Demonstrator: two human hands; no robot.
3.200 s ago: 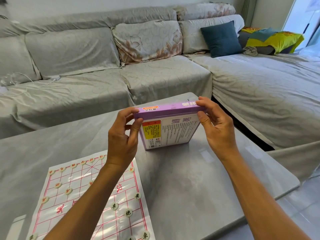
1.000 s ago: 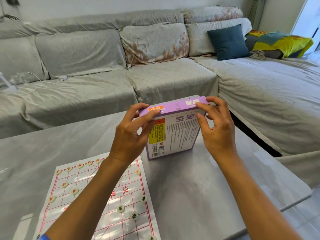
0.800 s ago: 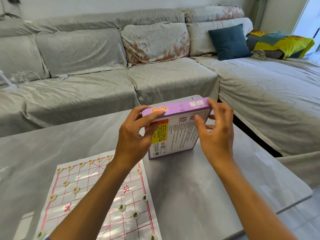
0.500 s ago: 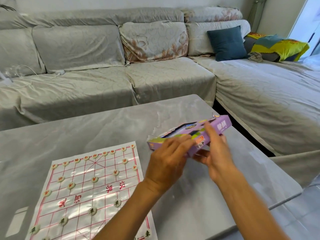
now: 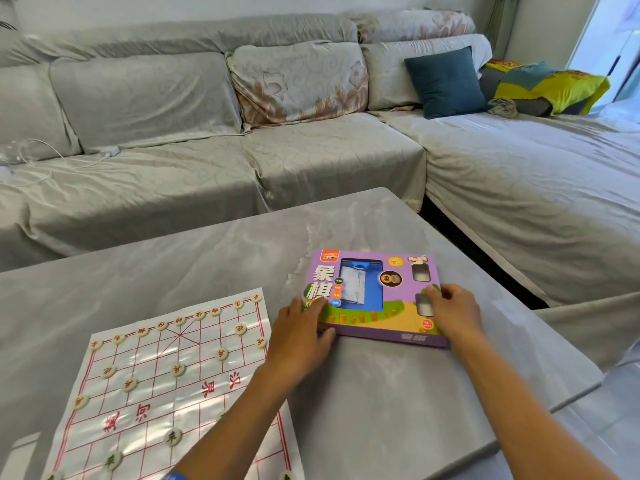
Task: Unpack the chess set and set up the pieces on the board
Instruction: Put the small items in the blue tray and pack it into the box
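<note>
Head view: on the grey tabletop (image 5: 398, 410), beside the set-up board (image 5: 166, 382), your left hand (image 5: 298, 337) and right hand (image 5: 453, 311) lie with relaxed fingers on the flat purple box (image 5: 377, 327) — likely light, stiff card; take it by its side edges.

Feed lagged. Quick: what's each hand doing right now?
Left hand: open, fingers resting on the box.
Right hand: open, resting on the box.
</note>
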